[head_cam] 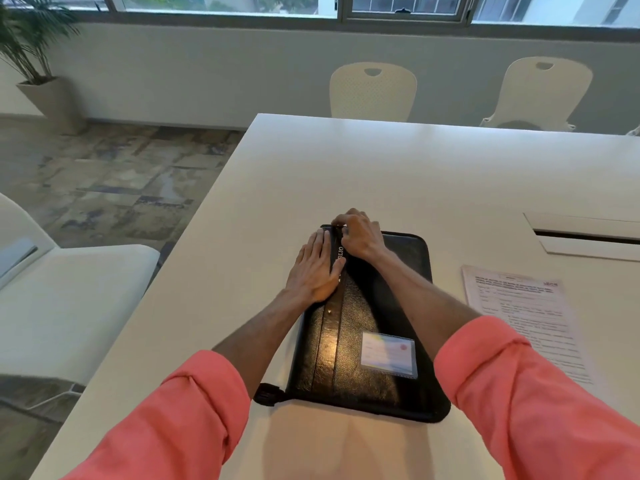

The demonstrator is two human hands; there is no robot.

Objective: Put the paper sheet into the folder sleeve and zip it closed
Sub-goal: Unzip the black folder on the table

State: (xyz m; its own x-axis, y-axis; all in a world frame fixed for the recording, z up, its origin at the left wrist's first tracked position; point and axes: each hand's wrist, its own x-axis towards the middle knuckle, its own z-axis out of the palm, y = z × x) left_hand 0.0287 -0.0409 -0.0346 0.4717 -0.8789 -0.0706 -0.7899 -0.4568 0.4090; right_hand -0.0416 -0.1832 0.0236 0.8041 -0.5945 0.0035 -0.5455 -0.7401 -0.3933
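A black leather zip folder [367,344] lies flat on the white table [346,174], its long side running away from me, with a clear card pocket on its cover. My left hand [315,270] rests flat, fingers together, on the folder's left edge. At the far left corner my right hand [358,235] has its fingers curled and pinched on something small at the zip line; the zip pull itself is hidden under them. The printed paper sheet [526,320] lies on the table to the right of the folder, untouched.
A black strap tab [266,393] sticks out at the folder's near left corner. A cable hatch [588,237] is set in the table at the right. White chairs stand at the far side [373,90] and at my left [69,271]. A potted plant [31,57] stands far left.
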